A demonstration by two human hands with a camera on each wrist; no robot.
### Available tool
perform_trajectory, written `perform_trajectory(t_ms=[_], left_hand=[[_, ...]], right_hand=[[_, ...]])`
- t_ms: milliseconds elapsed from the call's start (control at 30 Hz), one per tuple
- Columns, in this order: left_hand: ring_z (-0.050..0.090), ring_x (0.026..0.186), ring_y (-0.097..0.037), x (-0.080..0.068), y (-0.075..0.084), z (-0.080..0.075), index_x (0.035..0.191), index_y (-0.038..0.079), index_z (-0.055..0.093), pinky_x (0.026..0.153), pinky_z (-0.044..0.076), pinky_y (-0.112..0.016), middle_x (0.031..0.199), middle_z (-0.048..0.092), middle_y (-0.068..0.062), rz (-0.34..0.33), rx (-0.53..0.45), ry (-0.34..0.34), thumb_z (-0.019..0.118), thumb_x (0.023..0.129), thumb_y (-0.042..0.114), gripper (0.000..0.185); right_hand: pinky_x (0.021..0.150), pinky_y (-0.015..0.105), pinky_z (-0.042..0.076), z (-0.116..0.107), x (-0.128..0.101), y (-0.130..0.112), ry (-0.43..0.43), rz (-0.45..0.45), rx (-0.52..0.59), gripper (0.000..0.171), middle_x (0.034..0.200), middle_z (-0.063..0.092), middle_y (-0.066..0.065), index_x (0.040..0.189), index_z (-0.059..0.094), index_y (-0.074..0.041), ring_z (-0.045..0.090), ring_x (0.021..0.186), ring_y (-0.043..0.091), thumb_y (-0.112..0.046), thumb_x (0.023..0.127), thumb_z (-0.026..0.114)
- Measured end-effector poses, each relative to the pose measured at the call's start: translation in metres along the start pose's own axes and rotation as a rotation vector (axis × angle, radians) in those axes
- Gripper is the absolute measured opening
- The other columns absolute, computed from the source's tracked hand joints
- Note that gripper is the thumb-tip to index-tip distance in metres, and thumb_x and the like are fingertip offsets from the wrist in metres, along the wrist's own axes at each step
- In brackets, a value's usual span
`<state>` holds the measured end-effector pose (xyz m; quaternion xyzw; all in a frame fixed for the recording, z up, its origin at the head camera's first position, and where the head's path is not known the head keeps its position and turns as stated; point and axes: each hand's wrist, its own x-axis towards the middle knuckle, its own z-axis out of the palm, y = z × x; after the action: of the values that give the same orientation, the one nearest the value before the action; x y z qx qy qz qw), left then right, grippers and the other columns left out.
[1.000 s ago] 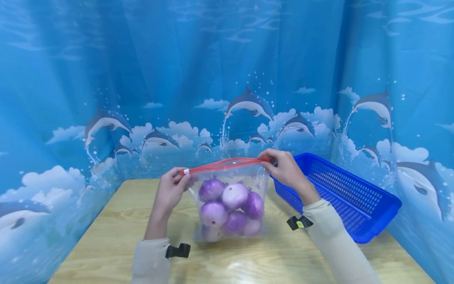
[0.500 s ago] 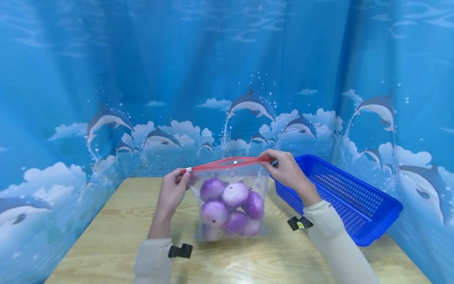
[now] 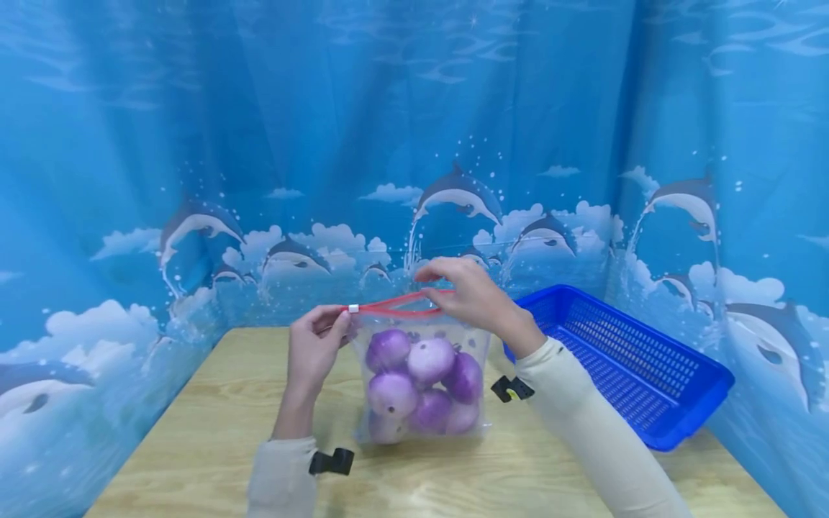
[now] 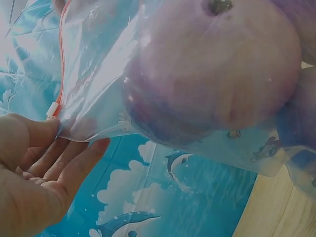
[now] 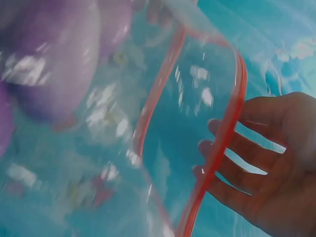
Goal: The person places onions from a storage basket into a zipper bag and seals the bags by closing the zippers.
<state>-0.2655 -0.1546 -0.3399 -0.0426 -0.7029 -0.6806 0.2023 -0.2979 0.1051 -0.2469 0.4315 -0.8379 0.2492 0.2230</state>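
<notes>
A clear zip bag (image 3: 487, 344) with a red zip strip (image 3: 391, 311) stands upright on the table, holding several purple onions (image 3: 430, 360). My left hand (image 3: 311, 352) pinches its upper left corner between thumb and fingers, right beside the white slider (image 3: 352, 309). In the left wrist view that slider (image 4: 53, 109) sits just above the thumb tip. Over the right half of the bag's mouth is my right hand (image 3: 476, 291), fingers spread and loosely bent. The right wrist view shows its fingertips at the red strip (image 5: 232, 118), the mouth gaping between its two red edges.
A blue perforated basket (image 3: 637, 345) lies at the right of the wooden table (image 3: 194, 432), behind the right forearm. A curtain (image 3: 337, 144) printed with dolphins surrounds the table's back and sides. Black wrist cameras (image 3: 332, 461) sit at both sleeves.
My right hand has let go of the bag's upper right corner and moved left along the mouth. The left hand keeps its pinch; the bag stays in place.
</notes>
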Motion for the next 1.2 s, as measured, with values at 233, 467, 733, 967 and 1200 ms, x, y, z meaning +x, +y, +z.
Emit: perform_trajectory(t_ms=[233,467,733,967,1200], left_hand=[[0.076,0.084,-0.005,0.000,0.003,0.001,0.117,-0.007,0.068,0.081,0.066,-0.028,0.110,0.076,-0.024,-0.007,-0.011,0.012,0.065,0.100,0.007,0.022],[0.076,0.085,-0.005,-0.001,0.006,0.000,0.118,-0.008,0.067,0.081,0.066,-0.028,0.111,0.075,-0.025,-0.011,-0.024,-0.005,0.065,0.100,0.007,0.023],[0.076,0.086,-0.006,-0.002,0.007,-0.002,0.115,-0.008,0.067,0.081,0.067,-0.028,0.108,0.077,-0.022,-0.002,-0.007,-0.039,0.065,0.101,0.009,0.023],[0.075,0.083,-0.005,-0.003,0.009,-0.001,0.112,-0.008,0.068,0.078,0.067,-0.027,0.107,0.077,-0.022,-0.029,0.045,-0.025,0.065,0.101,0.010,0.021],[0.071,0.073,-0.002,-0.002,0.010,-0.004,0.108,-0.010,0.068,0.072,0.066,-0.024,0.103,0.076,-0.025,-0.050,0.084,0.066,0.066,0.099,0.006,0.019]], right_hand=[[0.093,0.034,0.063,0.022,0.036,-0.022,-0.213,0.032,-0.004,0.021,0.114,0.077,0.009,0.117,0.073,-0.007,0.073,0.105,0.022,-0.009,0.097,0.070],[0.079,0.021,0.062,0.044,0.057,-0.033,-0.337,0.051,0.005,0.019,0.109,0.078,0.005,0.116,0.074,-0.011,0.074,0.094,0.015,-0.018,0.101,0.067],[0.057,0.019,0.051,0.056,0.068,-0.037,-0.374,0.092,-0.081,0.018,0.087,0.075,-0.002,0.108,0.077,-0.018,0.062,0.064,0.008,-0.032,0.100,0.069],[0.061,0.017,0.053,0.056,0.071,-0.038,-0.380,0.121,-0.031,0.012,0.084,0.074,-0.003,0.096,0.079,-0.015,0.063,0.070,0.008,-0.026,0.097,0.073],[0.059,0.020,0.054,0.045,0.068,-0.034,-0.412,0.192,-0.066,0.011,0.076,0.073,-0.006,0.085,0.079,-0.017,0.063,0.068,0.008,-0.024,0.093,0.078]])
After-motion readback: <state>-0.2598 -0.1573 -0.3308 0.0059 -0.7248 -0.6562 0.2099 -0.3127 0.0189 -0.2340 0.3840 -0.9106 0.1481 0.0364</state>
